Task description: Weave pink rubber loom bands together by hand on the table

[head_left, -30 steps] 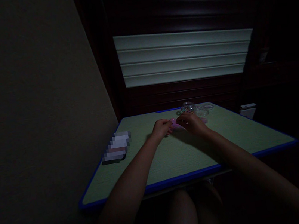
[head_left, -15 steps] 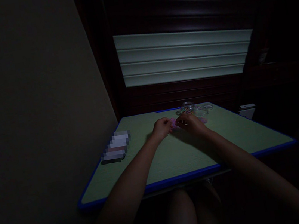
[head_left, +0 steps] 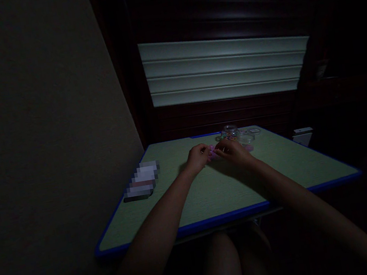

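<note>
Over the middle of the pale green table (head_left: 194,205), my left hand (head_left: 198,158) is closed on a small pink item (head_left: 212,150), whose kind is too dim and small to make out. My right hand (head_left: 232,150) pinches at the same pink item from the other side, thumb and fingertips together. Behind my right hand stands a clear jar (head_left: 230,129) with small colourful rings (head_left: 230,137) about it. A clear round container (head_left: 246,137) and another pink piece (head_left: 248,147) lie just to the right, partly hidden by that hand.
A blurred-out flat object (head_left: 143,180), perhaps a phone, rests at the table's left edge. A clear lid (head_left: 255,131) lies at the back right. Blue trim (head_left: 227,217) runs round the table edge. A wall (head_left: 46,131) rises close on the left.
The fingertips of my right hand have drawn in slightly against the pink item. My left hand stays nearly where it was.
</note>
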`<state>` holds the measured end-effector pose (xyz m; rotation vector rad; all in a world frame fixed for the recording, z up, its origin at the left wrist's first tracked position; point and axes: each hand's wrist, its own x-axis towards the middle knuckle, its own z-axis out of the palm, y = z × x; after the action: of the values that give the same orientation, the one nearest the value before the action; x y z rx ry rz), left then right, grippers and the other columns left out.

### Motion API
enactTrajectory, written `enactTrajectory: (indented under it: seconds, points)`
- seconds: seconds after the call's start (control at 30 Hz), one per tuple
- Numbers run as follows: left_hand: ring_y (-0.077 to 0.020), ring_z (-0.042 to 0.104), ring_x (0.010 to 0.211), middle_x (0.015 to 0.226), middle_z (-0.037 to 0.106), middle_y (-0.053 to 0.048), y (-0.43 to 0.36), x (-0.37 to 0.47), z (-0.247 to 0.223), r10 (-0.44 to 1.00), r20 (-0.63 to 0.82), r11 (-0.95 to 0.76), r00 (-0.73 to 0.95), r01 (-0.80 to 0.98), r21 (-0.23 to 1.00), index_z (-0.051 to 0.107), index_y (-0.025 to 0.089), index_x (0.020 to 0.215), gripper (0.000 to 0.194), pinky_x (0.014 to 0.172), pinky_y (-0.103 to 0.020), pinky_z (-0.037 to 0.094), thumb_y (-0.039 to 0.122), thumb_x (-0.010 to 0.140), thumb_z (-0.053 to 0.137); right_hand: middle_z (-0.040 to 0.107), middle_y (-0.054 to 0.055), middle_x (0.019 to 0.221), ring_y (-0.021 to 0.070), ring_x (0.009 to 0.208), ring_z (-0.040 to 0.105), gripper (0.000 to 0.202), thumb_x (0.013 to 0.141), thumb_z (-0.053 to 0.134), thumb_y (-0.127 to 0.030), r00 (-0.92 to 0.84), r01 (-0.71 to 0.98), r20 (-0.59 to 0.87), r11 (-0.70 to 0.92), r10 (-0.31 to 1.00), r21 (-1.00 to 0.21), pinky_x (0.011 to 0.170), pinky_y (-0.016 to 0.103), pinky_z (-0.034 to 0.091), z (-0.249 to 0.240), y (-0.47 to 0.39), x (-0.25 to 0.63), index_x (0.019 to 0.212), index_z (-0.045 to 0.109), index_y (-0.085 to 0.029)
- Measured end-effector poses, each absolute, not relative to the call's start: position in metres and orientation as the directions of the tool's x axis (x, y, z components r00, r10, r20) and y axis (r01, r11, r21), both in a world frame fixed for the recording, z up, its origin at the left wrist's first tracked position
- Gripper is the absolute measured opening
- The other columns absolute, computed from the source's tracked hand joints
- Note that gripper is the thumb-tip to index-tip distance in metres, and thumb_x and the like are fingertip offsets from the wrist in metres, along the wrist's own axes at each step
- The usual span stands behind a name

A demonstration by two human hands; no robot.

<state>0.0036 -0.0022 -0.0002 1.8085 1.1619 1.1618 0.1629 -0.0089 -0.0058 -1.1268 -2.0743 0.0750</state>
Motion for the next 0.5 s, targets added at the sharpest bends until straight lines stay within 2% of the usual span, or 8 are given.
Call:
enactTrajectory:
  seconds: [0.27, 0.5]
  points:
    - [-0.0051, 0.049, 0.046, 0.062, 0.057, 0.001, -0.0029, 0.0033, -0.0006, 0.92, 0.323, -0.379, 0.221, 0.301, 0.875, 0.056, 0.013, 0.072, 0.016, 0.041, -0.014, 0.036, 0.026, 0.078, 0.048, 0.061, 0.004, 0.07, 0.0103, 0.059, 0.05, 0.019, 0.08, 0.049, -0.027, -0.302, 0.677, 0.617, 0.619, 0.727, -0.397, 0.055, 0.021, 0.035, -0.0089, -0.004, 0.1641, 0.077, 0.062, -0.013]
    - [-0.0048, 0.047, 0.045, 0.061, 0.056, 0.001, -0.0022, 0.004, -0.0005, 0.918, 0.331, -0.384, 0.217, 0.283, 0.879, 0.055, 0.013, 0.071, 0.016, 0.041, -0.014, 0.035, 0.026, 0.077, 0.049, 0.063, 0.005, 0.071, 0.0117, 0.062, 0.052, 0.022, 0.08, 0.05, -0.029, -0.271, 0.629, 0.637, 0.633, 0.722, -0.451, 0.058, 0.022, 0.038, -0.0092, 0.0005, 0.1653, 0.078, 0.064, -0.012]
